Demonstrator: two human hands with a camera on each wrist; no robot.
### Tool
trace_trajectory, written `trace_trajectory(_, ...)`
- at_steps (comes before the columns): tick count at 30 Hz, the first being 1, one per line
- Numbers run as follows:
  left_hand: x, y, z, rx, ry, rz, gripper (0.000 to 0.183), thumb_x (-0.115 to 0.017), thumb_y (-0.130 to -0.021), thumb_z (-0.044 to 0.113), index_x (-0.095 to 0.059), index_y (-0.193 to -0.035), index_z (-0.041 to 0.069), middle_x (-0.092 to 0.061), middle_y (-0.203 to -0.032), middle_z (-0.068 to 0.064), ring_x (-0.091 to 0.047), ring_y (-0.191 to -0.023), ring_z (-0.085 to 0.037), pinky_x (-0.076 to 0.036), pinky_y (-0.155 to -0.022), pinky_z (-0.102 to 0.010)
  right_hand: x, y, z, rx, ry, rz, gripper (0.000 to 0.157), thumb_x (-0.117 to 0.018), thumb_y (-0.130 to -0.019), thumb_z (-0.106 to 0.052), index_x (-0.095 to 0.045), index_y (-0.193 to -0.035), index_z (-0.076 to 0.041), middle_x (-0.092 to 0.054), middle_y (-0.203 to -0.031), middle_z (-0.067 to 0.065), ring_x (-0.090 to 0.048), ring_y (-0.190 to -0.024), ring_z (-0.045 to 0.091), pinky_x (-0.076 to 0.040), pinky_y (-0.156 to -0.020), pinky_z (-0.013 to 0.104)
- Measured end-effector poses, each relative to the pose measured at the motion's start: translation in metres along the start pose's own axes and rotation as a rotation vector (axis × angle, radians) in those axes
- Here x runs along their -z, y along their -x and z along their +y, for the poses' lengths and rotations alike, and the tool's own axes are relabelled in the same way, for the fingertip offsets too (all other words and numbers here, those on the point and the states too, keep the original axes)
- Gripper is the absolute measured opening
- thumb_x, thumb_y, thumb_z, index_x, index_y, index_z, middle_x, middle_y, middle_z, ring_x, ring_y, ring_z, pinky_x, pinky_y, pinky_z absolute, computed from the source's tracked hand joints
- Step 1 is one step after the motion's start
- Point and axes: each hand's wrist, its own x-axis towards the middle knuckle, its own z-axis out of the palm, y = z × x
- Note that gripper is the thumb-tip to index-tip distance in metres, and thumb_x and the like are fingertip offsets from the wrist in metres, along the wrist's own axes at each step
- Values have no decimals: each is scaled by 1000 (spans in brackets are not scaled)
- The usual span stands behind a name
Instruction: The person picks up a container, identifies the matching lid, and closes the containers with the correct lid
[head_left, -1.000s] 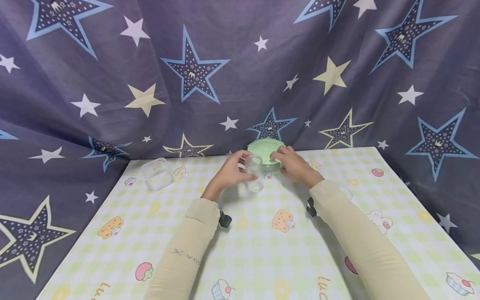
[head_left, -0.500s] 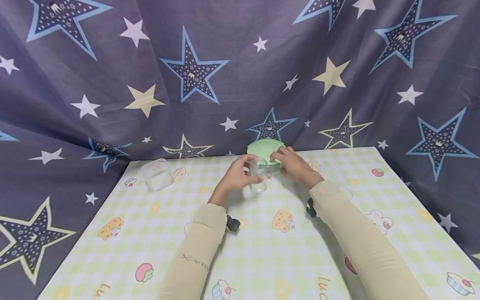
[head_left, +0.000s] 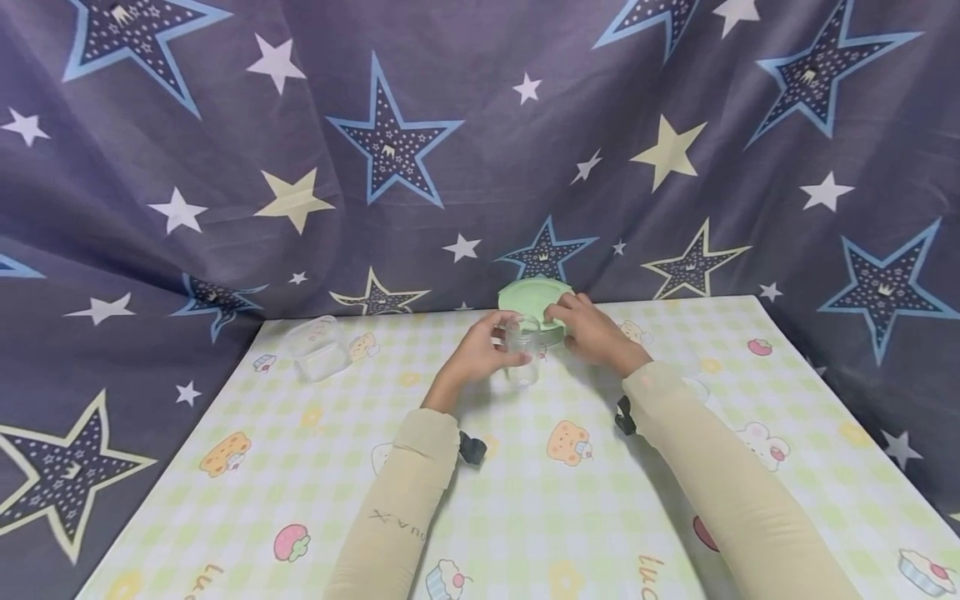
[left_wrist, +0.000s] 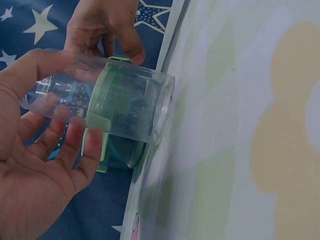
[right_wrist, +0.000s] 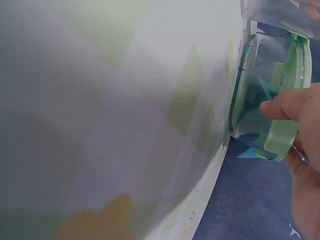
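Observation:
Near the back of the table my left hand (head_left: 478, 352) grips a clear, open-topped plastic jar (head_left: 524, 362), thumb on one side and fingers on the other. The jar stands upright just in front of a glass food container (right_wrist: 252, 90) with a light green clip lid (head_left: 531, 297). My right hand (head_left: 592, 335) holds that container at its right side, the thumb against the lid's rim in the right wrist view. Seen from the left wrist, the jar overlaps the container, whose green lid shows through the clear wall. Part of the container is hidden behind the jar and my right fingers.
A clear plastic box (head_left: 318, 350) sits at the back left of the table. The checked tablecloth (head_left: 495, 517) carries printed cartoon figures. Behind the table's back edge hangs a dark star-patterned curtain (head_left: 480, 183).
My left hand has shifted slightly to the right with the jar, bringing it further in front of the container. My right hand stays at the container's lid.

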Motion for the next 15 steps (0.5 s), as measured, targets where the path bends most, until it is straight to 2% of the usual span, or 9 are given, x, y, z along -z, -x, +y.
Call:
trace_trajectory(3,-1,-1,0,-2,8,-6,64,-87,-84,15,-57,-141,15,-55,-137,-2,-59,-113,-23,-56,-94,-35,2,1,0,6,3,-2,49,-70,-78,14,-64,-118,-13,-56,-114,8,-47,-101,30,-49,-84,44)
trace_trajectory(7,-1,0,0,0,20,-1,64,-87,-83,14,-58,-140,16,-54,-137,-2,-58,-113,-23,-56,-97,-40,6,2,-1,18,-7,-16,49,-69,-78,15,-64,-119,-12,-59,-117,11,-49,-101,30,-50,-84,45)
trace_trajectory(15,-1,2,1,-5,43,8,65,-87,-82,12,-57,-141,14,-54,-137,-5,-57,-115,-27,-54,-101,-49,16,6,-7,7,-8,-36,45,-68,-83,15,-68,-123,-8,-64,-120,12,-56,-107,33,-50,-94,47)
